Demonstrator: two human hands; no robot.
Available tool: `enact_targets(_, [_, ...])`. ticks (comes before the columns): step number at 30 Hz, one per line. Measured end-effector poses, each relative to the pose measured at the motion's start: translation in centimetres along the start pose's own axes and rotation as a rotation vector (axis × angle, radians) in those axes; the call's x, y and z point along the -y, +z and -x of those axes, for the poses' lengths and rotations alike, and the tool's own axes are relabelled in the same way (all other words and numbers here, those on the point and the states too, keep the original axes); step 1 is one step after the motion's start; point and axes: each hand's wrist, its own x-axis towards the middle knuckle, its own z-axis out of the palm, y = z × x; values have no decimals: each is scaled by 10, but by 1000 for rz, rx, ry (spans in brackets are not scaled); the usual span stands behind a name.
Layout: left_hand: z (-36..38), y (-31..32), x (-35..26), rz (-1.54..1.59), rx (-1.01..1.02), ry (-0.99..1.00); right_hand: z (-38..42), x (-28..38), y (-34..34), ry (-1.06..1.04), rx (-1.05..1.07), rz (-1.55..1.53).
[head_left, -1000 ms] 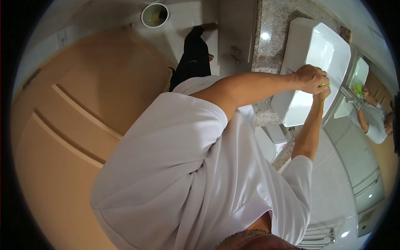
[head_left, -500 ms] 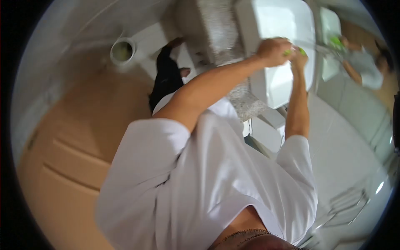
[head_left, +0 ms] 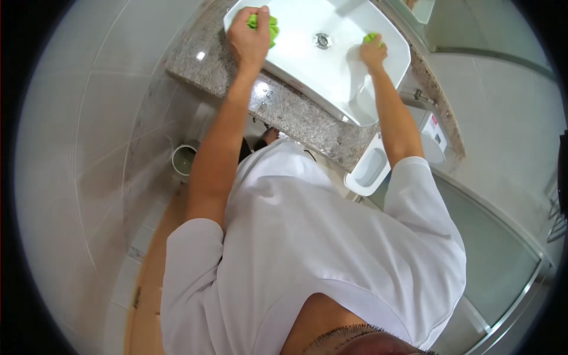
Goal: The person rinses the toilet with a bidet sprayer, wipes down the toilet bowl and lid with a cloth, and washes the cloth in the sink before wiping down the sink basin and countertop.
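Note:
My left hand [head_left: 248, 38] is closed around a crumpled bright green cloth [head_left: 273, 29] at the near left corner of the white washbasin [head_left: 307, 66]. Part of this cloth sticks out past the fingers, over the basin. On the other side, my right hand [head_left: 373, 53] reaches inside the basin near its right wall, fingers closed on another piece of green cloth [head_left: 371, 37]. Most of that piece is hidden by the hand. Between the two hands lies the round metal drain [head_left: 322, 41].
A speckled granite counter [head_left: 290, 111] surrounds the basin. Below it on the left stands a pale bin [head_left: 184, 160]. To the right are a white toilet-like fixture [head_left: 368, 170] and a glass panel [head_left: 503, 236]. Behind the basin rises a mirror [head_left: 485, 23].
My hands were together over the basin with green cloth between them; now they are apart, each with green cloth. The view has turned, and the basin appears further left.

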Motion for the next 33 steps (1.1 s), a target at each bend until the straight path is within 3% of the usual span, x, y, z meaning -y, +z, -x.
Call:
enact_targets(1, [-5,4,0,-53,-16,69,8,-10,10,23,-8,-3])
enact_targets(2, [-11,7,7,-53,8,74,17,-16,21,-84,-102,38])
enact_targets(4, [-20,14,24,-212,4,367,35,5,36,-312,-185,72])
enact_targets(5, [-19,17,26,-212,19,370,50,29,32,-428,-175,59])
enact_targets(7, [-15,17,29,-212,39,384,47,62,11,-501,93,-4])
enact_targets(9, [-18,16,28,-190,4,382,9,72,31,-450,60,-45])
enact_targets(11, [-19,13,27,-150,-69,373,-17,100,47,-338,-207,-261])
enact_targets(13, [-21,14,30,-144,-100,383,-7,165,50,-293,-190,-220])
enact_targets(15, [-19,15,29,-133,-126,380,-22,167,86,-547,-131,-309])
enact_targets(17, [-18,12,24,-118,-119,350,-3,229,117,-760,-353,-313])
enact_targets(20, [-17,10,19,-125,-110,309,26,244,112,-613,-266,-333])
enact_targets(25, [-15,12,22,-104,-115,238,102,202,54,-821,410,-370])
enact_targets(26, [-16,7,18,64,-94,94,107,197,50,-839,486,-375])
enact_targets(27, [-20,3,15,231,-75,-45,107,203,30,-759,661,-318])
enact_targets(28, [-30,-2,13,430,-97,-198,105,209,12,-487,848,-335])
enact_targets(29, [-38,-9,10,430,-95,-188,108,216,-8,-198,1025,-348])
enact_targets(31, [-45,-22,2,663,-132,-304,136,200,-24,-288,937,-480])
enact_targets(33, [-44,-24,3,551,-78,-249,145,171,-38,-366,816,-594])
